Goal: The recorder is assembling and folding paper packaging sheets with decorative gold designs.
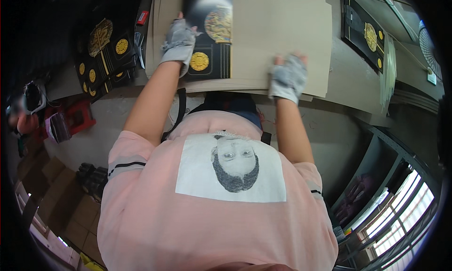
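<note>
A black printed sheet with gold round emblems lies on a stack of grey-beige cardboard sheets. My left hand, in a grey fingerless glove, rests along the left edge of the black sheet. Its fingers are apart, the thumb reaching onto the sheet. Over the right part of the cardboard is my right hand, gloved the same way and apart from the black sheet. Motion smears its fingertips, so I cannot tell whether they press on the board or grip anything.
Black and gold printed pieces are piled at the left, beside scissors and a small red box. Another black printed stack lies at the right. A red stool stands below left, a metal rack below right.
</note>
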{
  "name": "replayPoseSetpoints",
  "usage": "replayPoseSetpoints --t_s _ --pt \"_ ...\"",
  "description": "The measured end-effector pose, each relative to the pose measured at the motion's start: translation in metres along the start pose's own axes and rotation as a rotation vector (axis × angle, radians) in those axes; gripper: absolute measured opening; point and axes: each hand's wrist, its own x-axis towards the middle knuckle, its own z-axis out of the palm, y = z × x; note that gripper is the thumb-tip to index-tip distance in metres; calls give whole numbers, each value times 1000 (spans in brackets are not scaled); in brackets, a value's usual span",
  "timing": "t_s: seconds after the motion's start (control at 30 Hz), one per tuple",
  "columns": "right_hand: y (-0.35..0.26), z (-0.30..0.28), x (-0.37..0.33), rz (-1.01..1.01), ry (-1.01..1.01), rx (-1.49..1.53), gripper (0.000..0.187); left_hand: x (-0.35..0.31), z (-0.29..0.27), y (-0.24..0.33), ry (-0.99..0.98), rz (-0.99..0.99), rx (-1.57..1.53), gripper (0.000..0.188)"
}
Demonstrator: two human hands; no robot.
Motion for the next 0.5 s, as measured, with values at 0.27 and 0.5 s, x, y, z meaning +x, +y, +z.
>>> replayPoseSetpoints --t_s 0.27,0.5 --pt "93 -25 74 355 -174 58 66 -21 -22 60 -106 -65 267 71" --pt "92 -38 96 338 -364 23 70 -35 -21 64 -69 148 418 70"
